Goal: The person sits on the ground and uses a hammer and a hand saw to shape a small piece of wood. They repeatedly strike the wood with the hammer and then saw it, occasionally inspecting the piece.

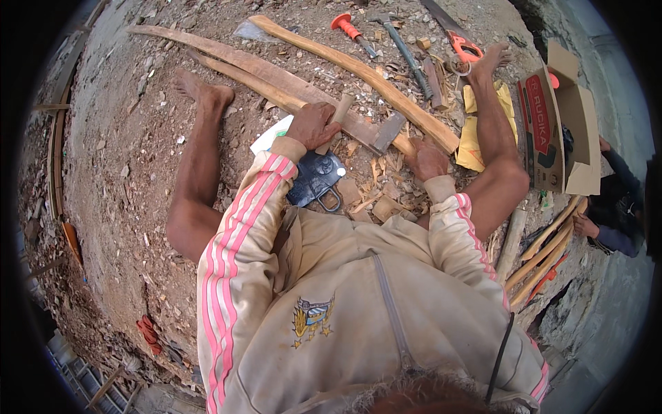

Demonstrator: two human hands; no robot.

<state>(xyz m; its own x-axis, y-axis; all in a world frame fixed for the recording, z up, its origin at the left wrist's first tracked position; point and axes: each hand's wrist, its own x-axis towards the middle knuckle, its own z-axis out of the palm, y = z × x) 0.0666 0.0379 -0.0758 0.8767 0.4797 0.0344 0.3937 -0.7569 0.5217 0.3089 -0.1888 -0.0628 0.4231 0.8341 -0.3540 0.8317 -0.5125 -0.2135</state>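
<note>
My left hand (pixel 312 125) is closed around a short pale wooden handle (pixel 343 103), over two long wooden pieces that lie diagonally between my bare legs: a flat greyish-brown board (pixel 248 61) and a lighter curved piece (pixel 255 81). My right hand (pixel 426 160) grips the right end of the lighter piece. A flat metal tool head (pixel 387 133) rests just left of that hand; I cannot tell what it joins. Below my left hand lies a dark handled object (pixel 314 179) on a white sheet (pixel 269 134), among wood chips.
A second curved piece (pixel 345 65), red-guarded chisel (pixel 348 26), steel bar (pixel 407 55) and saw (pixel 463 47) lie beyond. At right are yellow paper (pixel 471 148), a cardboard box (pixel 579 138), wood sticks (pixel 541 272) and another person (pixel 614 200). Rubble ground (pixel 124 207) surrounds me.
</note>
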